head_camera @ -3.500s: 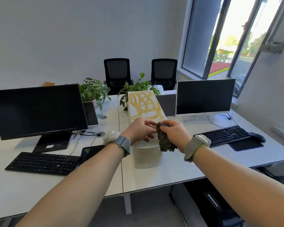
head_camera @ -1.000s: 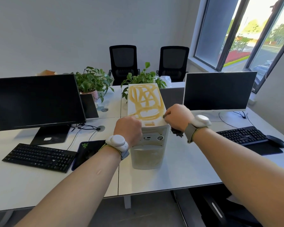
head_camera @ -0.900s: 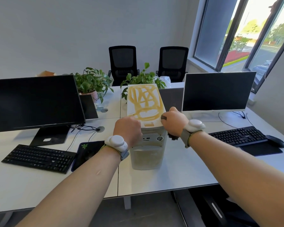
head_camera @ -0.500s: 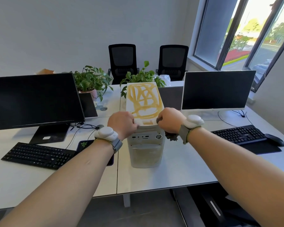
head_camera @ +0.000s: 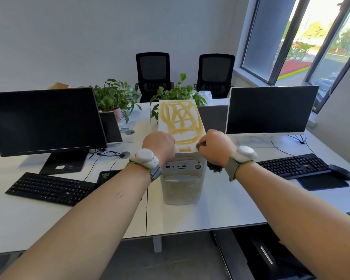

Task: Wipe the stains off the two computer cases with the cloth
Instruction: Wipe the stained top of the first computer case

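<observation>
Both hands on stained case top (cloth in right hand)

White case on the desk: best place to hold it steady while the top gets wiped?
Probably the near top corners of the white case, from the left and right sides: it stands upright and narrow, and this keeps the yellow stains uncovered.

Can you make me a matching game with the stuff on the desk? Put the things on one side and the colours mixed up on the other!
Things:
1. scribbled stains
2. cloth
3. computer case
4. keyboard

Colours:
A. black
B. white
C. yellow
D. dark brown

Pairs: 1-C, 2-D, 3-B, 4-A
</observation>
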### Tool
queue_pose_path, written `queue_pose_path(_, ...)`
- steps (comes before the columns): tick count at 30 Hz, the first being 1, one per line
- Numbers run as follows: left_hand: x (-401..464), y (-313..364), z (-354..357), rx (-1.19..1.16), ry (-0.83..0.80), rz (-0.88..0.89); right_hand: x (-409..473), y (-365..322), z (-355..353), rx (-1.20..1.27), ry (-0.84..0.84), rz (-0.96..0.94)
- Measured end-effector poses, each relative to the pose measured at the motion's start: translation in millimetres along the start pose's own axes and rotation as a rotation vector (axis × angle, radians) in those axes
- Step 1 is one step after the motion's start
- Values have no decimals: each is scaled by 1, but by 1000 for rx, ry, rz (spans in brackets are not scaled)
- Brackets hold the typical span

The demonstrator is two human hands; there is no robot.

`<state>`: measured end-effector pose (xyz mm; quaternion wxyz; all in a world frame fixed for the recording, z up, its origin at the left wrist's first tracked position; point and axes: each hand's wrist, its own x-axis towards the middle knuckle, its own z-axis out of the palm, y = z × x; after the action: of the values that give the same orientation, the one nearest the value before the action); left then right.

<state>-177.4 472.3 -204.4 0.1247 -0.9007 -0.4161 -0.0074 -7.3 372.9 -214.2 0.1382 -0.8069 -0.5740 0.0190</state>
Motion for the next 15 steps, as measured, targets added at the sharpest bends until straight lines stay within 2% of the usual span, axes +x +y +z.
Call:
queue_pose_path(2, -1, -1, 1, 11, 8, 15, -1, -1, 1, -4, 5, 46)
queue_pose_path(5, -2, -3, 2, 32, 21, 25, -3, -3, -2, 29, -14, -4)
queue_pose_path(8, -2, -3, 3, 23, 7, 38, -2, -3, -2, 21, 41, 5)
queue_pose_path(12, -2, -4, 6, 29, 29, 46, -3, -7, -2, 7, -58, -46)
queue_pose_path(15, -4, -3, 6, 17, 38, 45, -7, -5, 3, -36, 37, -37)
